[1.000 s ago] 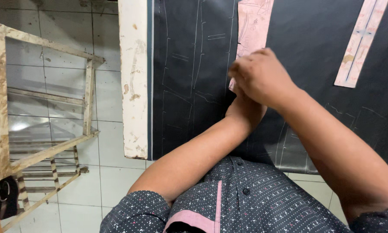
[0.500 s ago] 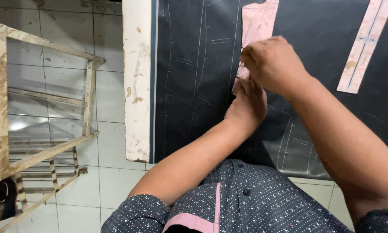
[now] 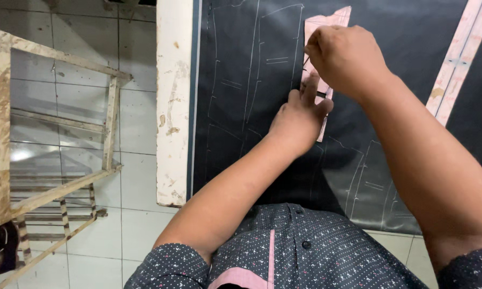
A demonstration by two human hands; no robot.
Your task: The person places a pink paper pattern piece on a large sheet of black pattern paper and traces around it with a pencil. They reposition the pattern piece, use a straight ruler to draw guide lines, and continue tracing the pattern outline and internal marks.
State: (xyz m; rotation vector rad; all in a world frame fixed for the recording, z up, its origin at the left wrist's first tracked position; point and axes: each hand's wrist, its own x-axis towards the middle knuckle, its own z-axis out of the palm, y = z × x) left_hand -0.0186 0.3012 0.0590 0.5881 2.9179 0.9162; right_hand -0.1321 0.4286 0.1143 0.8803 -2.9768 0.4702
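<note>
- My left hand point(image 3: 300, 115) lies palm down on the dark fabric point(image 3: 251, 107), fingers stretched forward and pressing the lower part of the pink paper pattern piece point(image 3: 326, 24) flat against the cloth.
- My right hand point(image 3: 345, 56) sits just above the left, curled over the same pattern piece; its fingertips are bunched together at the paper's left edge, but I cannot tell whether they pinch a marking tool or only the paper.
- The pattern piece lies upright near the far middle of the table, its top corner clear of my hands, its lower end poking out beside my left wrist.
- White chalk outlines point(image 3: 235, 91) cover the fabric to the left of my hands, running up to the cloth's left border.
- The fabric's left border lies just inside the table's worn white left edge point(image 3: 174, 101), which ends at a near corner beside my left forearm.
- A long pink strip pattern point(image 3: 458, 59) lies slanted towards the table's far right, well apart from both hands, with bare dark cloth between.
- Beyond the left edge, tiled floor point(image 3: 139, 123) opens out, with a wooden frame point(image 3: 53, 123) standing further left.
</note>
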